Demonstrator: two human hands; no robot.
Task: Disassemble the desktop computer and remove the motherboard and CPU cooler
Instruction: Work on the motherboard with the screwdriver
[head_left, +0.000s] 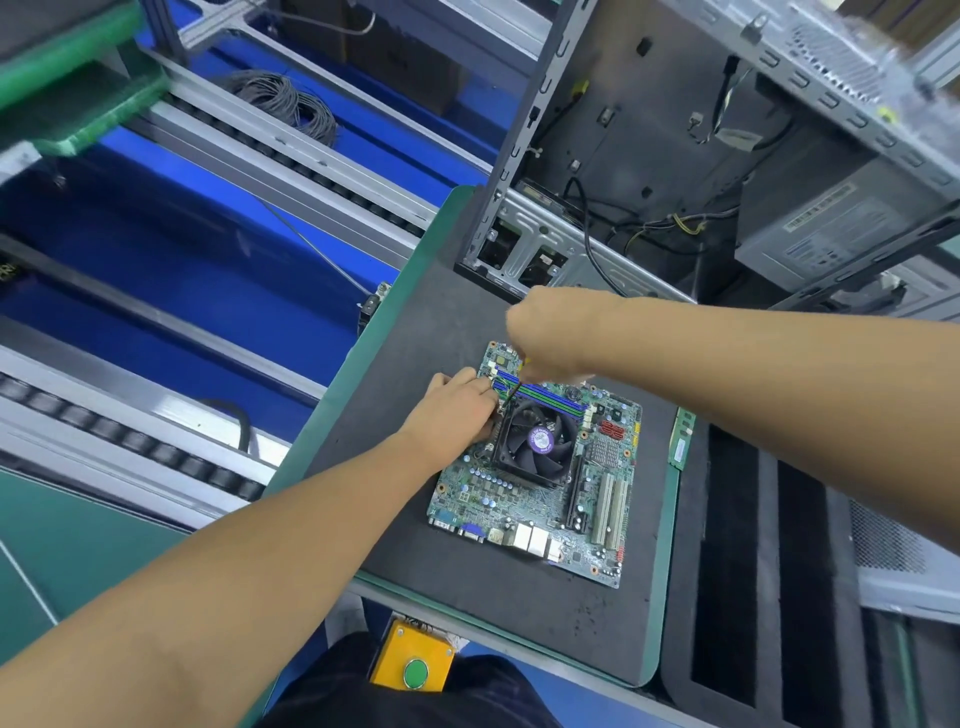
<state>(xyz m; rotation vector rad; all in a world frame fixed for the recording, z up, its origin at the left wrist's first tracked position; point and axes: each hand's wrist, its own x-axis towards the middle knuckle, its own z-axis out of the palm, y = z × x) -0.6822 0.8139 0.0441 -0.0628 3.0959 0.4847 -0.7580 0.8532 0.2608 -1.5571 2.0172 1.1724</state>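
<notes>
The green motherboard (524, 499) lies flat on the dark foam pad (467, 571) in front of me. A black CPU cooler (537, 447) with a fan and a purple hub label sits on it. My left hand (457, 402) rests on the board's far left edge, fingers against the cooler's corner. My right hand (550, 332) is curled above the RAM slots and grips a thin tool with a yellow handle whose tip points down at the cooler's far left corner. The open computer case (649, 171) stands behind the board.
A power supply (831, 234) and loose cables remain in the case. A RAM stick (681, 439) lies at the pad's right edge. Black foam slots (753, 571) are on the right. A roller conveyor (156, 447) runs along the left. A yellow box with a green button (414, 660) sits below the bench edge.
</notes>
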